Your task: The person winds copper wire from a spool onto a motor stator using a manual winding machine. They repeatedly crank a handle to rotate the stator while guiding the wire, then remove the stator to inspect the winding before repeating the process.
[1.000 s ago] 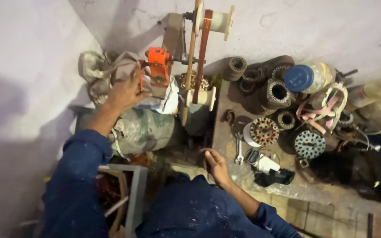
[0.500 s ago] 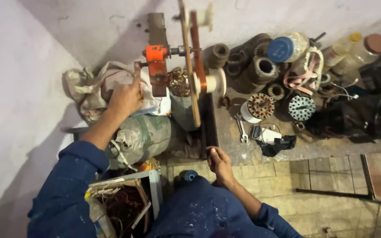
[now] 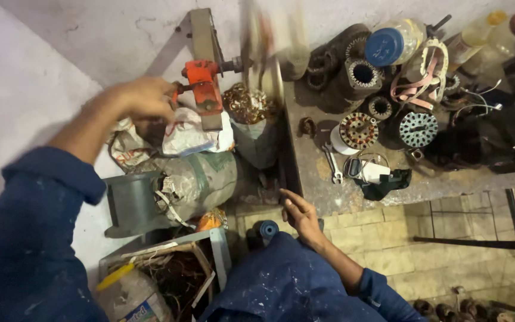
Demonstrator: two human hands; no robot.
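Against the white wall (image 3: 43,77), orange winding machine (image 3: 202,86) with wheel (image 3: 263,53) now a spinning blur, sharp half a second ago: winding in full run. Left hand (image 3: 144,101), closed round the crank, shifted leftward since. Right hand (image 3: 299,216) half open at the edge of the grimy bench (image 3: 448,179), fingers loosely spread, holding nothing visible. Stators (image 3: 359,130) and small spanner (image 3: 332,162) on the bench.

The winder (image 3: 202,86) is orange-painted metal, chipped and matt; the spanner (image 3: 332,164) is bright steel (slightly glossy); the bench (image 3: 448,182) is rough, dusty concrete.
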